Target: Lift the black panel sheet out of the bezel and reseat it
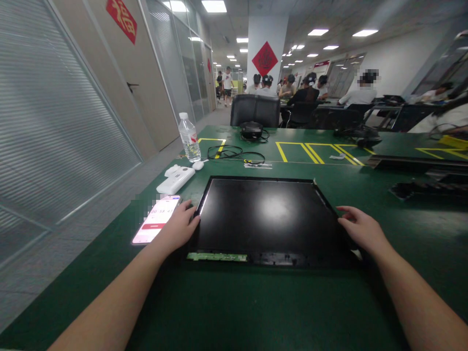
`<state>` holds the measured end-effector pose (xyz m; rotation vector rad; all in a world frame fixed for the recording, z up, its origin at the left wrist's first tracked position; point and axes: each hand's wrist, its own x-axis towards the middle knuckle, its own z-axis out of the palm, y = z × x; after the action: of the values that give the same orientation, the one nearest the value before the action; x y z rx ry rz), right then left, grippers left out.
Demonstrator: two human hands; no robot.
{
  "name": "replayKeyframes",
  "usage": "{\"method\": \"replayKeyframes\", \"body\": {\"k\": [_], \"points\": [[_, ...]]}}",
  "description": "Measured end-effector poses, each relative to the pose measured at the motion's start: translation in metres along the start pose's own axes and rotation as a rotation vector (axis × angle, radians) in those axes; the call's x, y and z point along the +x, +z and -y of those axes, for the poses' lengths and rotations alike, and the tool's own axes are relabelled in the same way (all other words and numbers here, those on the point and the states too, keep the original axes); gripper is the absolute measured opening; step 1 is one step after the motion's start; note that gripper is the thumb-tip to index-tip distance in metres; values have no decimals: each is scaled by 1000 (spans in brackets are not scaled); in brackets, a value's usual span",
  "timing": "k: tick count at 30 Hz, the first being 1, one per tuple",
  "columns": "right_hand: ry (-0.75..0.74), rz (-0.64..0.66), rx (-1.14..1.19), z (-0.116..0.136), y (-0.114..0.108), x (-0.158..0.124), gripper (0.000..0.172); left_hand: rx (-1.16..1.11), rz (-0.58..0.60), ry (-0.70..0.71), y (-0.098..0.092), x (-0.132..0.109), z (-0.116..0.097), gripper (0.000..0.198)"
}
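A black display panel (256,214) lies flat, face up, on the green table (234,307). Along its near edge runs a narrow green circuit board (217,257). My left hand (182,223) is at the panel's left edge, its fingers apart and the fingertips against the frame. At the right edge is my right hand (360,228), thumb and fingers closed around the frame's side. A lit phone (157,219) showing a timer lies beside and partly behind my left hand.
A water bottle (189,139), a white device (176,180) and a black cable (234,152) are beyond the panel at the left. Dark frame parts (424,187) lie at the right. Several people sit in the background.
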<state>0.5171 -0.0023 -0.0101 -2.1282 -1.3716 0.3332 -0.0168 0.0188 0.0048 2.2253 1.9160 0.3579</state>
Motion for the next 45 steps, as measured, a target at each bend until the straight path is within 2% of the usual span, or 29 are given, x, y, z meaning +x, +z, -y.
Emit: {"method": "replayKeyframes", "body": {"k": [7, 12, 17, 21, 27, 30, 34, 39, 45], "points": [[-5, 32, -42, -1, 2, 0, 42, -70, -31, 44, -3, 1, 0, 50], [-6, 41, -46, 3, 0, -4, 40, -211, -95, -34, -4, 1, -2, 47], [6, 66, -63, 8, -1, -6, 40, -563, -205, -244, -12, -4, -15, 41], [-9, 51, -57, 5, 0, -5, 39, -834, -202, -446, -19, -8, -25, 31], [-27, 8, -53, 2, 2, -3, 37, -1152, -162, -675, -30, -10, -41, 44], [-14, 16, -63, 3, 2, -3, 39, -1246, -149, -744, -36, -10, -53, 49], [-15, 9, -80, 4, 2, -2, 40, -1356, -69, -748, -37, -10, -59, 58], [-29, 14, -72, 2, 2, -1, 38, -1407, -13, -703, -32, -11, -53, 81], [-32, 25, -78, 0, 2, 0, 39, -1415, 53, -649, -31, -14, -49, 85]]}}
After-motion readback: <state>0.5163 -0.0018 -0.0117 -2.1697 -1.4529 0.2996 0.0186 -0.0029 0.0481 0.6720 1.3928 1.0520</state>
